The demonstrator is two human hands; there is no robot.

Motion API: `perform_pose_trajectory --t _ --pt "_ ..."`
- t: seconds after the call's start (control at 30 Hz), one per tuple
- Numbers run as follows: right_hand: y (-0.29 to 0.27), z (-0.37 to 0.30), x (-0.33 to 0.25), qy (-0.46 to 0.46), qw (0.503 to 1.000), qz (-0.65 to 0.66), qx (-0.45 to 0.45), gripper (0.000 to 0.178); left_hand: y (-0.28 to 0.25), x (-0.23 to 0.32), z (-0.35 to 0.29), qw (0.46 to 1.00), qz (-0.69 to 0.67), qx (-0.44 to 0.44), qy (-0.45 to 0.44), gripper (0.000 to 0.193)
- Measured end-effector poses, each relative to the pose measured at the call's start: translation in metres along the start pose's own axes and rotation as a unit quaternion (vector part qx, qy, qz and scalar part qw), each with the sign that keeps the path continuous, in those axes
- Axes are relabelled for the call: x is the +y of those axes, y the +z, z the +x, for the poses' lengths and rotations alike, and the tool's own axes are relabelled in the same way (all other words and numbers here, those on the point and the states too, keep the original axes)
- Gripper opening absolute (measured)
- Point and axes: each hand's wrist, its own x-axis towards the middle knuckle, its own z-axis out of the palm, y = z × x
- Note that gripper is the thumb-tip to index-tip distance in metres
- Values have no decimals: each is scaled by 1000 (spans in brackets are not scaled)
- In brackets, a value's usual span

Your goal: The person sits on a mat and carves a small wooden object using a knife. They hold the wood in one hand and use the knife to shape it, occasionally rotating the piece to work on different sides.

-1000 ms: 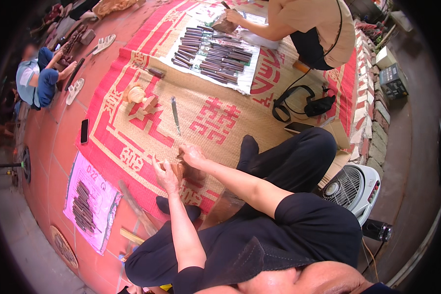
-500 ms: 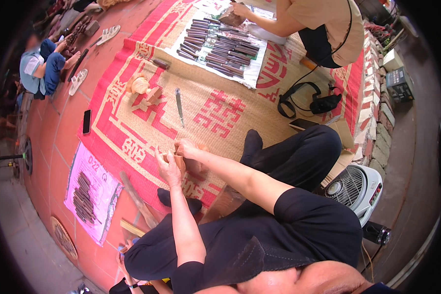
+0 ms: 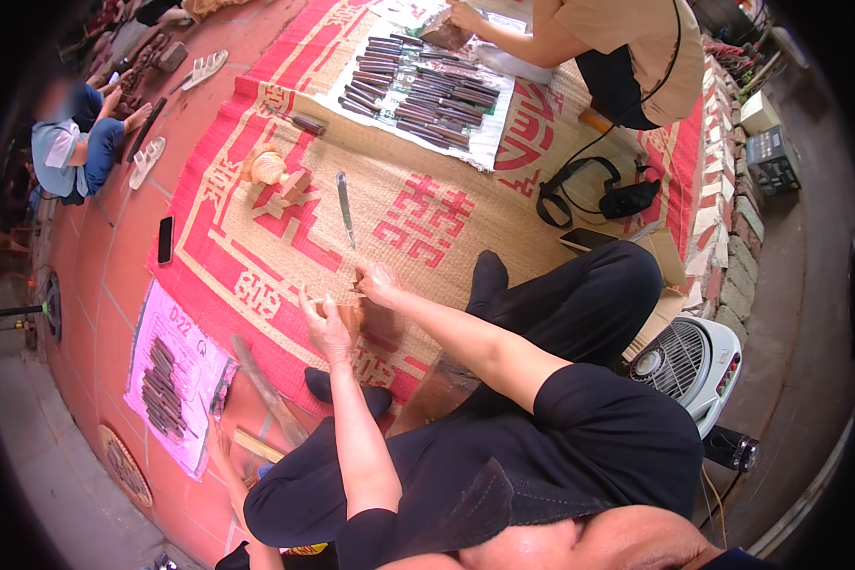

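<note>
My left hand [image 3: 328, 328] is closed around a small brown wooden block [image 3: 351, 315] above the woven mat, between my legs. Just beyond the block, my right hand [image 3: 379, 283] is closed, fingertips pinched at a small dark piece that is too small to name. A slim metal carving tool [image 3: 345, 207] lies on the mat ahead of my hands. Farther off to the left rest a pale carved wooden piece [image 3: 267, 167] and a brown wood block [image 3: 296, 184].
Many dark-handled tools lie on a white sheet [image 3: 494, 152], beside a crouching person [image 3: 627, 57]. More slender tools lie on a pink sheet [image 3: 195, 370], near another person's hand [image 3: 220, 446]. A wooden mallet-like stick [image 3: 268, 391], a phone [image 3: 166, 239] and a fan [image 3: 679, 366] surround me.
My right hand has moved slightly away from the block, up and to the right; my left hand keeps its hold. At lower left, another person's hand has reached toward the pink sheet.
</note>
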Motion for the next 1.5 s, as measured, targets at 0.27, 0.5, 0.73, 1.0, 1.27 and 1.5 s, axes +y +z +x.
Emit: perform_pose_trajectory --t 0.27,0.5,0.73,1.0,1.27,1.5 --pt "10 -18 13 21 998 46 39 25 1 0 0 999 16 5 28 51" --pt "-8 -27 -12 -58 978 194 -54 20 -1 -2 -3 999 -16 20 44 52" --pt "11 11 31 -73 996 -46 21 18 3 -5 -2 999 -6 -10 33 51" --pt "3 -6 -8 -13 997 15 -71 17 -6 -17 -5 998 13 7 57 51" --pt "-3 -2 -6 -24 985 120 -125 15 -8 -4 -9 999 -21 -27 -3 50" --pt "13 31 35 -21 991 -120 -50 15 1 5 -7 998 2 -29 62 51"
